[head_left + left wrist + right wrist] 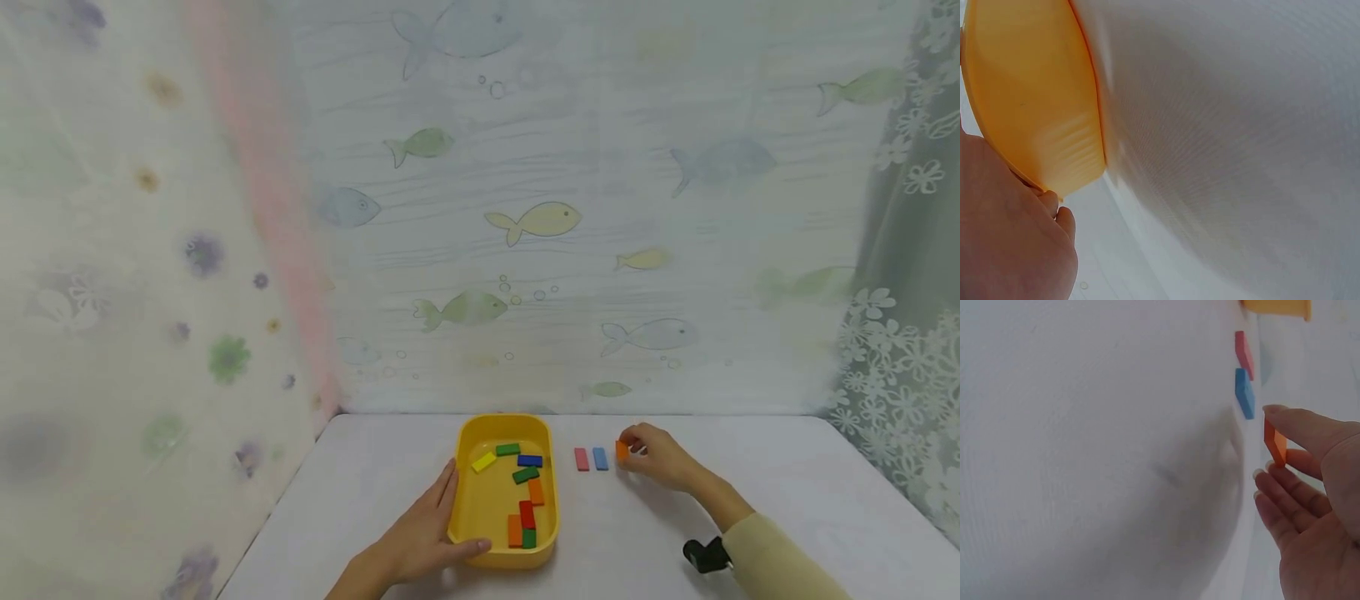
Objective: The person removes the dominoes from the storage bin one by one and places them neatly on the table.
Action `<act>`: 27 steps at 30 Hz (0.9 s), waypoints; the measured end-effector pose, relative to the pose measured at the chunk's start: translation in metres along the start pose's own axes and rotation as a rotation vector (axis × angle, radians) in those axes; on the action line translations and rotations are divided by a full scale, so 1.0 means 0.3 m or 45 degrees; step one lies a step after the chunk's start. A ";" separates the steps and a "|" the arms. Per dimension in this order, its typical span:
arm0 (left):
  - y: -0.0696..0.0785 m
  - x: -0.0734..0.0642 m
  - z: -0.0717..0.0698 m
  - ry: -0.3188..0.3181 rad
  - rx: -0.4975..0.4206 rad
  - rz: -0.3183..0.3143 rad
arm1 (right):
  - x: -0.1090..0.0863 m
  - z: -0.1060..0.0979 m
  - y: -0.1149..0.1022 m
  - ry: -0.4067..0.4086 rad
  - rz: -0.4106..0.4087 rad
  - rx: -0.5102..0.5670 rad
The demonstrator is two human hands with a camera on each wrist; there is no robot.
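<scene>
My left hand (427,529) holds the yellow tray (555,508) at its near left corner, fingers along the outer left side and thumb at the near rim. In the left wrist view, fingers of that hand curl at the rim of the yellow tray (1035,94). My right hand (660,458) pinches an orange block (1274,442) between thumb and fingers, at the right end of a short row. Left of it lie a light blue block (601,459) and a pink block (582,459), side by side with a small gap.
Inside the tray lie several flat blocks: a yellow block (483,462), a blue block (529,461), a red block (527,515), plus green and orange ones. A black device (707,554) sits by the right sleeve (780,558). Fish-patterned fabric (555,333) hangs behind the white table (390,450).
</scene>
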State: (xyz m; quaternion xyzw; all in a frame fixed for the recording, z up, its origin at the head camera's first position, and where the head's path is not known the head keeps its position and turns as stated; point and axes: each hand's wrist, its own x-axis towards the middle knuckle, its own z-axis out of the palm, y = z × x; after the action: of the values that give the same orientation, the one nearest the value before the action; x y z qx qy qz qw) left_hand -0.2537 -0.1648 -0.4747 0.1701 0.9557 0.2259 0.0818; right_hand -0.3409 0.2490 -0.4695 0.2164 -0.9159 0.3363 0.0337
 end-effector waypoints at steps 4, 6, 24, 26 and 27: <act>0.003 -0.003 0.000 -0.006 -0.004 -0.008 | 0.003 0.015 0.014 0.006 0.024 -0.011; 0.004 -0.004 -0.001 -0.006 -0.003 -0.010 | 0.006 0.022 0.020 0.008 0.026 -0.015; 0.009 -0.007 -0.007 -0.010 0.002 -0.011 | 0.015 0.026 0.014 -0.070 0.103 -0.053; 0.007 -0.007 -0.005 -0.012 -0.003 -0.012 | 0.008 0.019 0.005 -0.076 0.099 -0.058; 0.006 -0.007 -0.004 -0.012 -0.004 -0.010 | 0.004 0.014 -0.001 -0.079 0.089 -0.059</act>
State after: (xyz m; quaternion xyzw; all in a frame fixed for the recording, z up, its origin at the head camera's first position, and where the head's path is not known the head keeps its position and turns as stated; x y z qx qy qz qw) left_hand -0.2516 -0.1645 -0.4727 0.1671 0.9556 0.2263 0.0874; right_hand -0.3413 0.2456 -0.4723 0.1937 -0.9311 0.3092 -0.0013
